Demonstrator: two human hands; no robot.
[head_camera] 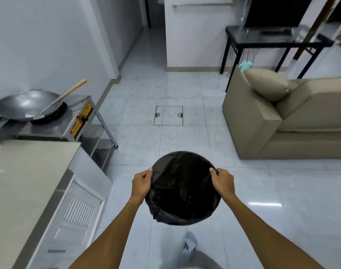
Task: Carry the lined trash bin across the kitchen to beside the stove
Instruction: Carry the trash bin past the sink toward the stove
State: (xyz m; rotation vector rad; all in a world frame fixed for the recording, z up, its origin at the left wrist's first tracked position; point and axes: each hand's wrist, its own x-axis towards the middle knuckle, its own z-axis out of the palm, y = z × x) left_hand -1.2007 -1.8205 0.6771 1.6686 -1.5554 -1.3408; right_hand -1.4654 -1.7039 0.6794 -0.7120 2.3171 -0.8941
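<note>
1. The bin (182,188), lined with a black bag (177,191), hangs in front of the person at six o'clock in the view, off the floor as far as I can judge, with pale floor tiles (185,136) ahead of it.
2. The left hand (141,184) is curled closed on the rim at nine o'clock of the bin's mouth; the right hand (223,181) is closed on the rim at about two o'clock, with a fold of the bag pinched under the fingers.
3. Main risk: the grip seems to rest partly on slick bag plastic. If the liner slides over the rim, the bin could slip or tilt out of one hand.
4. The bag is bunched and loose at seven o'clock of the mouth. A tug there could pull the liner off, so the bin would arrive unlined.
5. The stove (76,121) with its wok (24,105) sits at ten o'clock, well apart from the bin. Its metal stand (105,136) juts into the walkway; swinging left too early could knock the bin against it or against the cabinet (74,206) at eight o'clock.
6. The spatula handle (72,90) overhangs the wok toward the aisle, so a raised elbow might catch it.
7. The glossy tiles look slippery, and a foot (190,242) is mid-stride right under the bin, where the bin hides the footing.
</note>
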